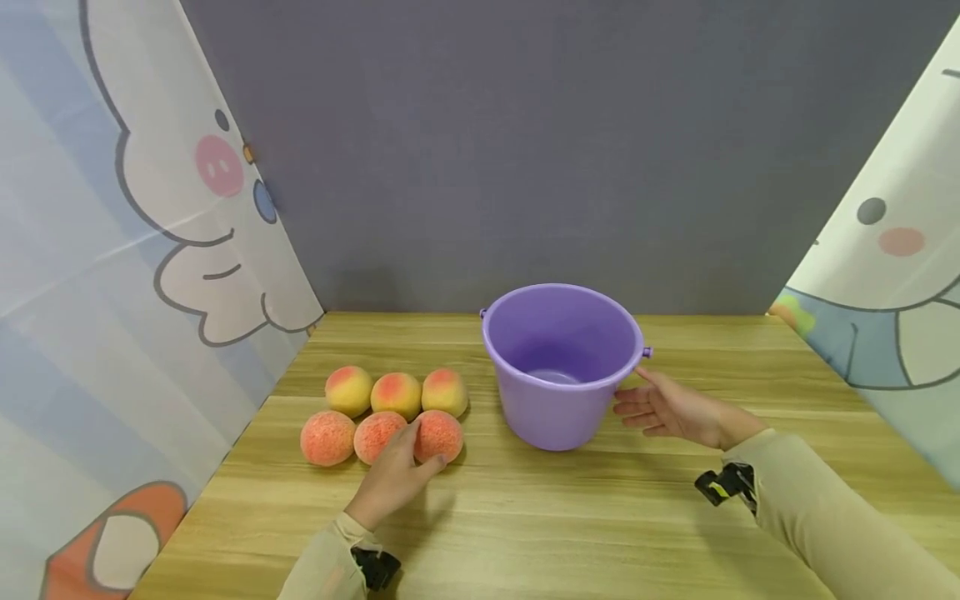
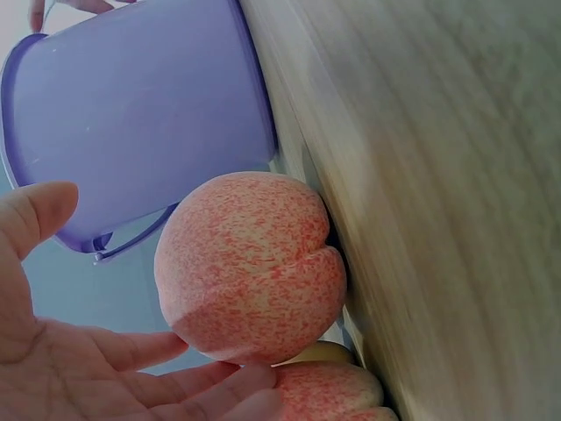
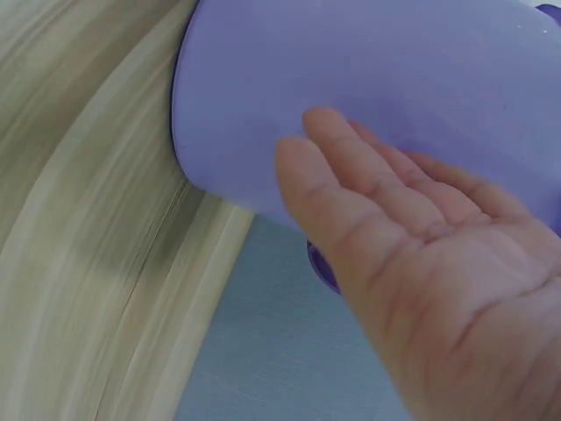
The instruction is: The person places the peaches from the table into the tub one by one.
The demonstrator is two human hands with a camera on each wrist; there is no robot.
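With left hand, frames the right red peach on the table, left of the bucket, with fingers along its left and thumb spread apart, probably for cupping it; not clamped, judging by the left wrist view. Just left, two more red peaches in line, seemingly set close against rolling. Well to the right, with right hand loosely extended, flanks the bucket, likely for steadying; cannot tell whether touching. Stands upright, with handle hanging outside, so off the mouth. Beyond the red peaches, three yellow peaches, equally close.
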